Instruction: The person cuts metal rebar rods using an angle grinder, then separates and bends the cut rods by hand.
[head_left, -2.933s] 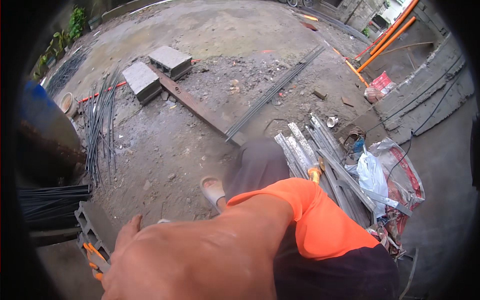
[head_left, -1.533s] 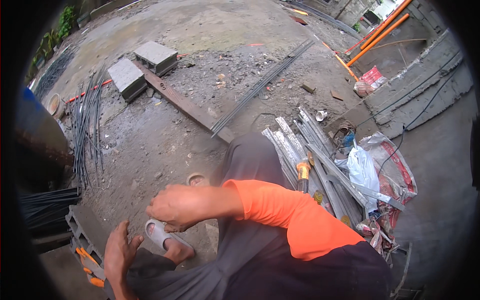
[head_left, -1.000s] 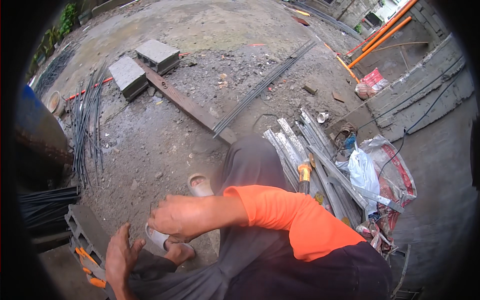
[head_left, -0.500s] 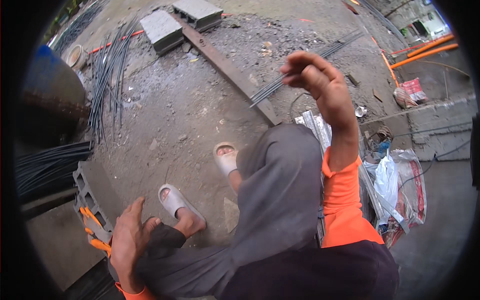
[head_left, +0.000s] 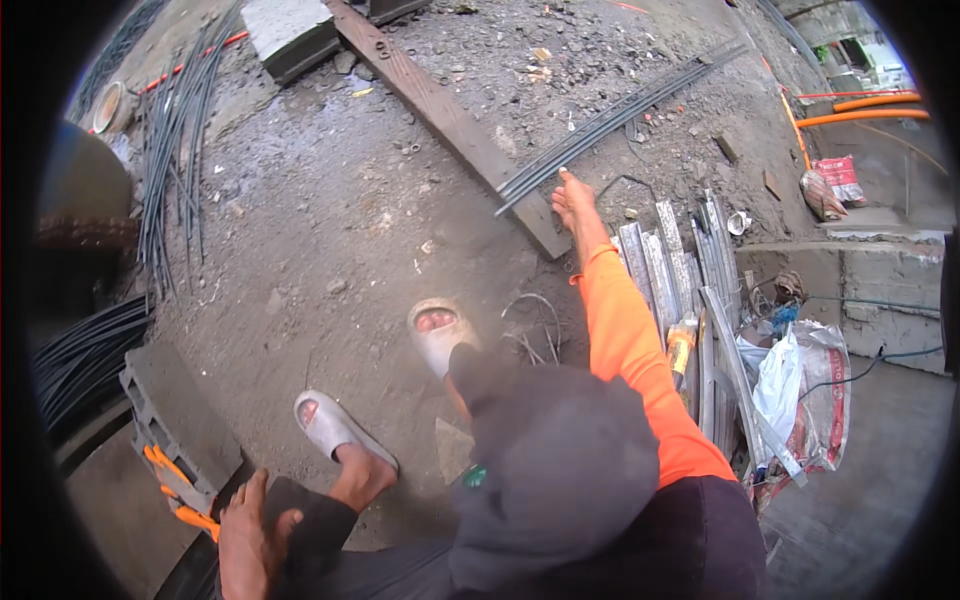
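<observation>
My right hand (head_left: 575,203), in an orange sleeve, reaches forward to a small bundle of thin metal rods (head_left: 610,120). Its fingers are loosely bent beside the rods' near ends, with no clear grip on them. The rods lie slanting, their near ends across a long wooden plank (head_left: 440,115). At the lower left, my left hand (head_left: 248,540) rests on my dark-trousered leg, fingers stretched out and holding nothing. Close to it are orange-handled tools (head_left: 175,485) at a hollow concrete block (head_left: 190,420).
Metal channel strips (head_left: 655,270) and a yellow power tool (head_left: 682,345) lie right of my arm, near a white plastic bag (head_left: 775,385). Longer rods (head_left: 175,140) and a dark drum (head_left: 80,190) are at left. Another concrete block (head_left: 290,35) lies at the far end.
My right hand has come down from its raised position and reached forward to the rods. The left hand stays on my leg. The view has shifted, showing the yellow power tool.
</observation>
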